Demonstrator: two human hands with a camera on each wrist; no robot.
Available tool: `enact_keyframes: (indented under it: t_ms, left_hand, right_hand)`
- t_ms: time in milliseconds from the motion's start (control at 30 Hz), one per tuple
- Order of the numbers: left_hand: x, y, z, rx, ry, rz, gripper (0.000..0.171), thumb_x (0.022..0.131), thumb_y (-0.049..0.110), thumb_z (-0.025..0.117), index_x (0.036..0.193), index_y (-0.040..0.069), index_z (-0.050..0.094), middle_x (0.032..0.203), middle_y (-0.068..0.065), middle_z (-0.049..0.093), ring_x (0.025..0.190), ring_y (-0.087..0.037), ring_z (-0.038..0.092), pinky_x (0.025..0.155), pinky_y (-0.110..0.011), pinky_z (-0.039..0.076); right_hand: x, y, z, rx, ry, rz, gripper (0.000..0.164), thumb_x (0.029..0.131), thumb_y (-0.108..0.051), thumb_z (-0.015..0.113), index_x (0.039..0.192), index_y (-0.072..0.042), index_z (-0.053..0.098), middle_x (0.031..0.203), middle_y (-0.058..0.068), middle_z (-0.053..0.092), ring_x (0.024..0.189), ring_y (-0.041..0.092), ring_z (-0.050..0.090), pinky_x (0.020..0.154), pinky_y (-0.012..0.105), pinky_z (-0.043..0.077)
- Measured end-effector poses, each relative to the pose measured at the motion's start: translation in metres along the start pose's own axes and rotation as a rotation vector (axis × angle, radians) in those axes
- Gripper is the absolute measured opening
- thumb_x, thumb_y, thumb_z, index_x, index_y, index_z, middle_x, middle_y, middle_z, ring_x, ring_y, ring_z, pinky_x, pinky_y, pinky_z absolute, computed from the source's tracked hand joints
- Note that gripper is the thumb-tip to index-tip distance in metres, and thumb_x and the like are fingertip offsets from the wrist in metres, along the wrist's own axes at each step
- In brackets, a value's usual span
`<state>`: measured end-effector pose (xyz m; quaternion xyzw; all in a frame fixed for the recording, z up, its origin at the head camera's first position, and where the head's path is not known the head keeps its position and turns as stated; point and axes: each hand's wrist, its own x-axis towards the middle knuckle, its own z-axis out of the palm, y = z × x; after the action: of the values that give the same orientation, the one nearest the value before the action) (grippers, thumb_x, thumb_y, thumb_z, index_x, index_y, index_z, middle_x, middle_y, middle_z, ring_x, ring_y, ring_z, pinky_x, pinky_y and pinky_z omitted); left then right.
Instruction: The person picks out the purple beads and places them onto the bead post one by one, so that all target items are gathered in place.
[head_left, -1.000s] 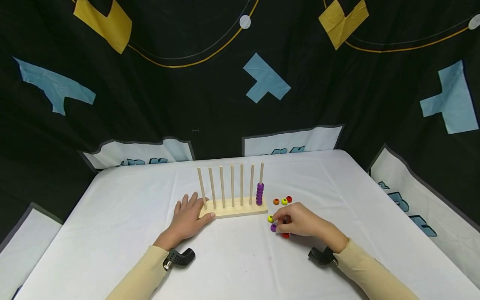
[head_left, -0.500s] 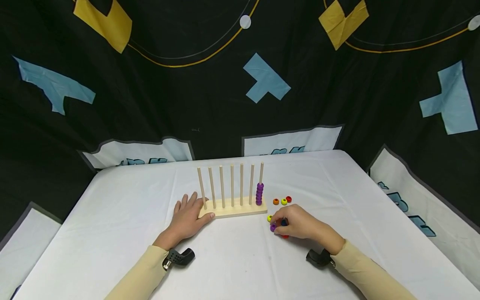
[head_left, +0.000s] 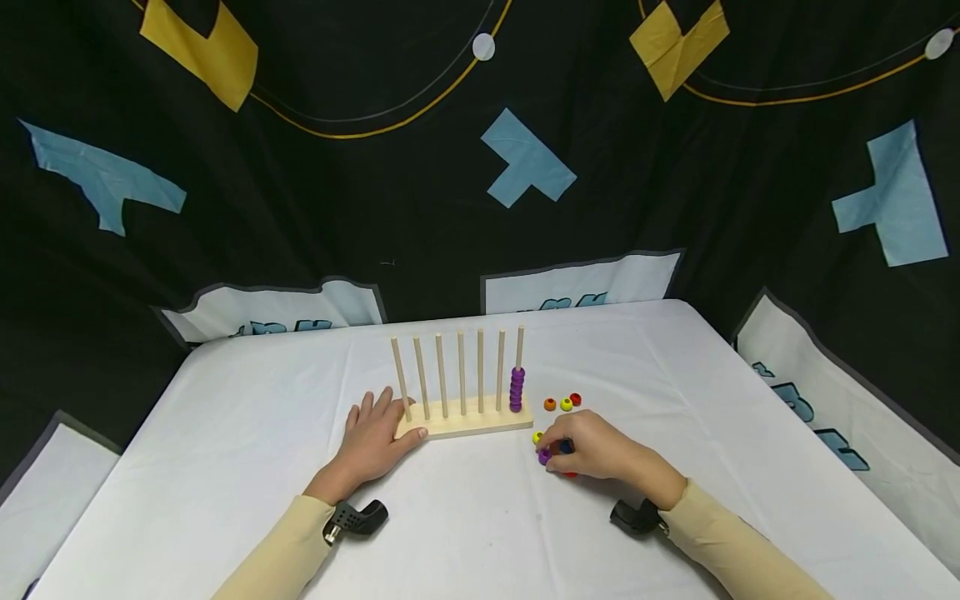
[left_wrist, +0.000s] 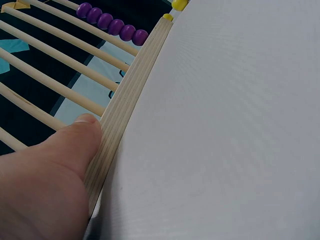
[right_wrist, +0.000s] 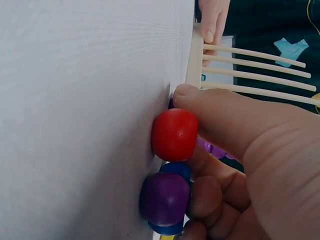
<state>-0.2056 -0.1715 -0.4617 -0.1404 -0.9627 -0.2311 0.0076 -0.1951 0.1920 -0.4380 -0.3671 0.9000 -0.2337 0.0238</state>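
Observation:
A wooden peg stand [head_left: 465, 426] stands on the table, with several purple beads [head_left: 517, 390] stacked on its rightmost peg. My left hand [head_left: 372, 442] holds the stand's left end. The thumb [left_wrist: 82, 137] lies along the front of the base and the index finger reaches behind. My right hand [head_left: 600, 447] pinches a loose purple bead [head_left: 545, 457] between thumb and index finger, down at the tabletop. Under that hand lie a red bead [right_wrist: 175, 135], another purple bead [right_wrist: 165, 199] and blue beads [right_wrist: 176, 171], partly hidden in the head view.
A yellow bead [head_left: 537, 437] lies just beyond the right fingertips. Farther back sit an orange bead [head_left: 550, 404], a yellow bead [head_left: 566, 404] and a red bead [head_left: 575, 399]. A white cloth covers the table [head_left: 465, 525]; a dark curtain [head_left: 375, 208] hangs behind.
My right hand has shifted slightly left, and its thumb and index finger have come onto the purple bead. My left hand stays on the stand. The head view has shifted a little.

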Motion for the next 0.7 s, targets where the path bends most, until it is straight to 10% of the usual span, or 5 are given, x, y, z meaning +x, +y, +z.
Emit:
enact_keyframes:
  t_ms: [700]
  left_hand:
    - [-0.0001,0.0005,0.0016,0.008,0.0,-0.01,0.062,0.1,0.046,0.058,0.144,0.003,0.051,0.161,-0.035,0.028,0.15,-0.061,0.015,0.118,-0.076,0.011]
  right_hand:
    - [-0.0023,0.0,-0.0055,0.115,0.017,0.038,0.018,0.086,-0.011,0.079,0.104,-0.009,0.08,0.096,-0.002,0.079,0.067,-0.004,0.052,0.062,0.017,0.049]
